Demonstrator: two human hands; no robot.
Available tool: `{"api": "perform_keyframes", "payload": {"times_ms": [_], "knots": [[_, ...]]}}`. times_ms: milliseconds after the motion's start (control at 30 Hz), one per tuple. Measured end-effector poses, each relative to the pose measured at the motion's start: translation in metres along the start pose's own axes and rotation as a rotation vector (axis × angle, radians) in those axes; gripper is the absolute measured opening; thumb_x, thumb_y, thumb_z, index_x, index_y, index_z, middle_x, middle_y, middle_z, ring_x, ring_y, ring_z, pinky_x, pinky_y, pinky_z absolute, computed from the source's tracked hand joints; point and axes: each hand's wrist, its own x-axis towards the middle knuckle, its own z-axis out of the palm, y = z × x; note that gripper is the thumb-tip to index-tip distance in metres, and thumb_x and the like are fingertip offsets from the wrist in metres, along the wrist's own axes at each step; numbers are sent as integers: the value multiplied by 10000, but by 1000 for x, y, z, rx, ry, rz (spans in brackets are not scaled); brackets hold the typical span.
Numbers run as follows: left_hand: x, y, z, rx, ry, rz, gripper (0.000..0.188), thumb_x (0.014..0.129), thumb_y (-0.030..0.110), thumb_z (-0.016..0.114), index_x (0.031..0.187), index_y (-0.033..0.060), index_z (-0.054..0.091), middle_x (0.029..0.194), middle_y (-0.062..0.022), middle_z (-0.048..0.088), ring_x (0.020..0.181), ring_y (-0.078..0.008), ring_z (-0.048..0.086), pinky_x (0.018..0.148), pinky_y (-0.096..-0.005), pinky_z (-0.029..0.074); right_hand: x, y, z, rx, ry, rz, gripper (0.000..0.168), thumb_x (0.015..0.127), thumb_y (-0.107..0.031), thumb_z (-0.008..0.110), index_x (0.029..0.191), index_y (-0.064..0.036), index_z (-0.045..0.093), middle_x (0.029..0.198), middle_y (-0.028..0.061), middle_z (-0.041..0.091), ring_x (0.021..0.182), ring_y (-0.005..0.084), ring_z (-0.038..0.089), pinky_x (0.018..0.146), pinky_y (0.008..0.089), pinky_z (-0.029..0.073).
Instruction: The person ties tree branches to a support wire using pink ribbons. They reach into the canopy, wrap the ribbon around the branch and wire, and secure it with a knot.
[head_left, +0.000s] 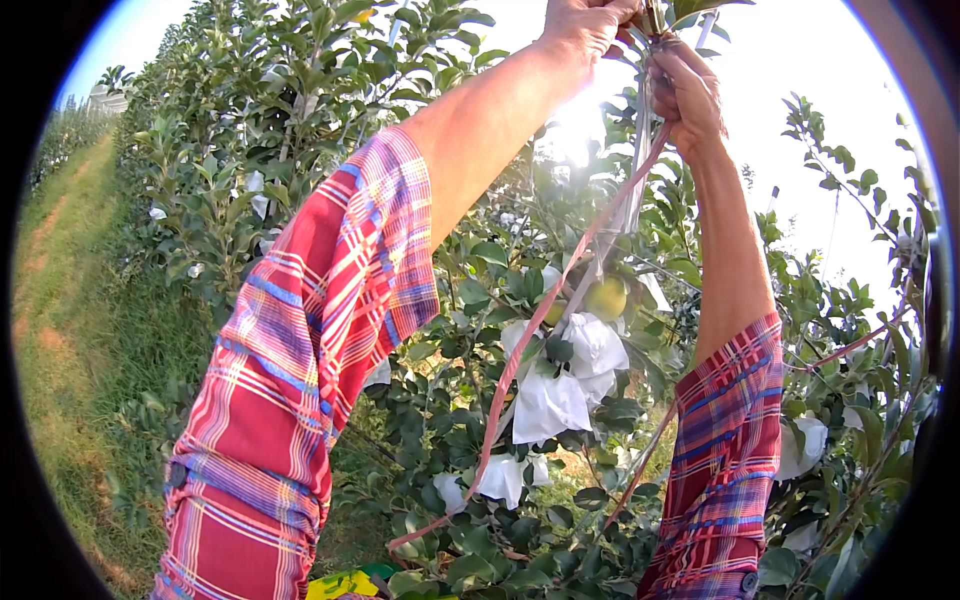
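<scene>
Both arms reach up to a leafy apple stem (655, 16) at the top edge. My left hand (589, 28) is closed around the stem from the left, its fingertips partly hidden. Just below, my right hand (688, 101) pinches the stem and a pink ribbon-like tie (537, 321). From that hand the tie hangs in a long curve down to the lower left. Behind it, a pale translucent strip (636, 187) runs down from the stem. A yellow-green apple (606, 298) hangs below the hands, beside white fruit bags (551, 409).
Dense apple foliage (225, 157) stands at the left, beside a grassy lane (67, 337). Another pink tie (855, 345) crosses the branches at right. A yellow object (341, 585) shows at the bottom edge. Strong sunlight washes out the upper middle.
</scene>
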Motion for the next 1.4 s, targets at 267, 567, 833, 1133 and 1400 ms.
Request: {"api": "perform_keyframes", "payload": {"times_ms": [267, 567, 833, 1133, 1400], "knots": [[-31, -22, 12, 180, 89, 109, 193, 897, 222, 595, 818, 54, 647, 688, 8, 581, 629, -69, 508, 583, -221, 405, -10, -4, -11, -169, -58, -125, 333, 922, -78, 497, 1251, -24, 497, 780, -6, 581, 516, -4, 318, 429, 146, 246], [-42, -14, 24, 424, 13, 126, 173, 905, 190, 560, 871, 38, 635, 718, -2, 577, 629, -77, 493, 592, -241, 410, -42, -4, -30, 231, -15, 19, 179, 932, -166, 540, 1014, -8, 554, 855, 86, 619, 534, 43, 417, 449, 175, 332], [-75, -2, 24, 681, -27, 238, 189, 876, 204, 601, 856, 23, 649, 724, 3, 552, 657, -73, 493, 620, -235, 403, -19, -5, -31, 434, -235, 142, 132, 904, -180, 582, 940, -54, 587, 931, 67, 629, 643, 79, 497, 585, 226, 419], [-65, 0, 24, 837, -186, 283, 223, 898, 199, 580, 900, -7, 664, 770, -7, 587, 690, -91, 534, 652, -251, 444, -26, -1, -29, 509, -315, 114, 104, 921, -164, 548, 919, -61, 562, 891, 48, 596, 621, 73, 483, 630, 241, 428], [-19, -8, 34, 324, 70, -227, 226, 877, 308, 614, 874, 93, 683, 725, 2, 628, 677, -106, 569, 618, -281, 476, -38, -11, -22, 262, -215, 161, 156, 929, -224, 547, 940, -78, 603, 778, -20, 584, 686, 62, 508, 674, 255, 403]]}}
